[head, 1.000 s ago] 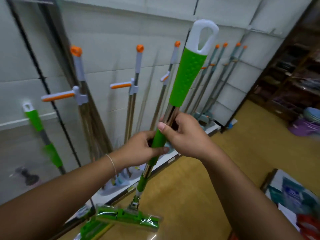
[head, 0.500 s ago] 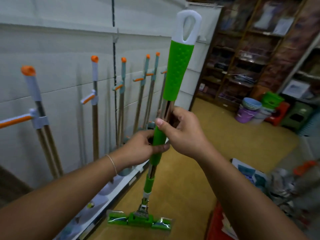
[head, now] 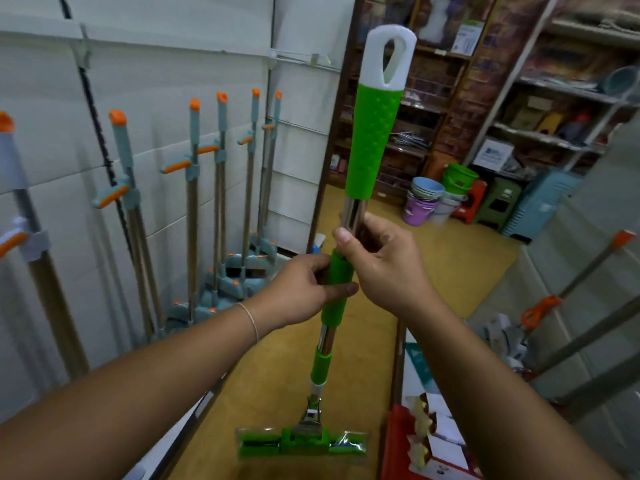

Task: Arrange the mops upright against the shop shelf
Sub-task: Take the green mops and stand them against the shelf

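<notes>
Two hands steady a green mop [head: 375,140] upright, left hand [head: 304,289] wrapped around its sleeve, right hand [head: 384,268] pinching the pole just above, apparently ready for shelving.

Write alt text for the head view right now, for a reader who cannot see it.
Both hands hold a green mop upright over the shop floor: the left hand grips its green sleeve, the right hand pinches the metal pole above. Grey and orange mops lean on the white wall at left.

Stacked buckets [head: 424,202] beside plastic stools [head: 485,202]; red crate [head: 393,445] nearby.
</notes>
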`<control>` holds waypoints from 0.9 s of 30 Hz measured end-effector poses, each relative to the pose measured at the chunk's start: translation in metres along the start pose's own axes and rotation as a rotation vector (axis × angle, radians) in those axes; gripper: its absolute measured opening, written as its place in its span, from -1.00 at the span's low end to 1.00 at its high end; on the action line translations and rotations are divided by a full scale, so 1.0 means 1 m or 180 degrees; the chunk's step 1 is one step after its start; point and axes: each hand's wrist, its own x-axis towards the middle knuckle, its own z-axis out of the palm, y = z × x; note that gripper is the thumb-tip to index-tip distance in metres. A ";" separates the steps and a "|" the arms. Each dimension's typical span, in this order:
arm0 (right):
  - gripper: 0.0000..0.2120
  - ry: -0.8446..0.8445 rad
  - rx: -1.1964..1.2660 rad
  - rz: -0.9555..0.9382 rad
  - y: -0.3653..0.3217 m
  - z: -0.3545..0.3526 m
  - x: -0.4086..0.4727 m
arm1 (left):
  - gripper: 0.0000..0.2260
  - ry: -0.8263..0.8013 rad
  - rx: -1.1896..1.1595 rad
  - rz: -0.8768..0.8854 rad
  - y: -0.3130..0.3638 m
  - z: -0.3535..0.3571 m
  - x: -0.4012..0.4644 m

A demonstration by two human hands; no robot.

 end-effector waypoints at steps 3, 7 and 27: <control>-0.85 0.0163 -0.0069 0.0107 0.025 -0.004 0.031 | -0.78 -0.0302 -0.0019 0.0024 -0.008 -0.001 0.047; -0.83 0.0338 -0.0166 0.0272 0.050 -0.009 0.074 | -0.84 -0.0629 0.0037 0.0076 -0.009 -0.006 0.106; -0.76 0.1275 -0.0098 0.0488 0.162 -0.072 0.207 | -0.75 -0.1707 0.0401 0.0507 -0.004 0.017 0.324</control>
